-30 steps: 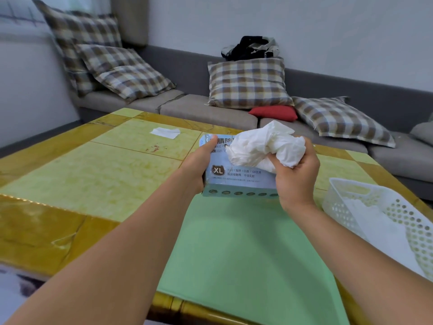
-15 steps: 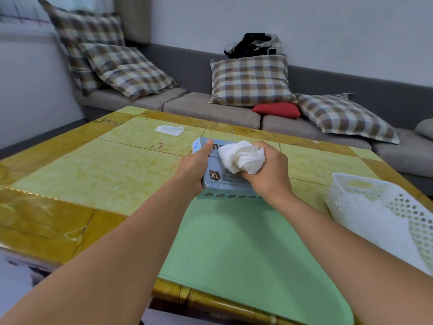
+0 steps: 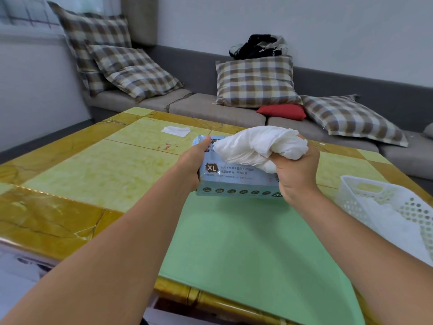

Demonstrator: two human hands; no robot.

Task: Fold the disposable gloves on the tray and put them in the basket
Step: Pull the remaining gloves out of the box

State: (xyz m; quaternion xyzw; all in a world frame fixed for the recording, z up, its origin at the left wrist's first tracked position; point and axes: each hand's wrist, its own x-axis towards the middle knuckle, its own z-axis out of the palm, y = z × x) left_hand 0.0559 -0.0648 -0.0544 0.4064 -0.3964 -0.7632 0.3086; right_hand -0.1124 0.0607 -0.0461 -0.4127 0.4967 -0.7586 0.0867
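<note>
A pale blue glove box (image 3: pixel 236 181) marked XL stands at the far end of the green tray (image 3: pixel 246 249). My left hand (image 3: pixel 194 165) grips the box's left end. Over the top of the box, my right hand (image 3: pixel 297 174) clutches a crumpled bunch of white disposable gloves (image 3: pixel 260 146). The bunch spreads leftward over the box. A white perforated basket (image 3: pixel 365 195) sits at the right edge of the table, with white gloves (image 3: pixel 398 231) lying inside it.
The tray lies on a yellow marble-patterned table (image 3: pixel 93 174). A white paper scrap (image 3: pixel 176 131) lies on the table's far left part. Behind the table runs a grey sofa (image 3: pixel 210 109) with checked cushions and a red cushion (image 3: pixel 282 111).
My right hand went down to the box top and has now come up again with a larger, looser bunch of gloves. My left hand kept its grip on the box.
</note>
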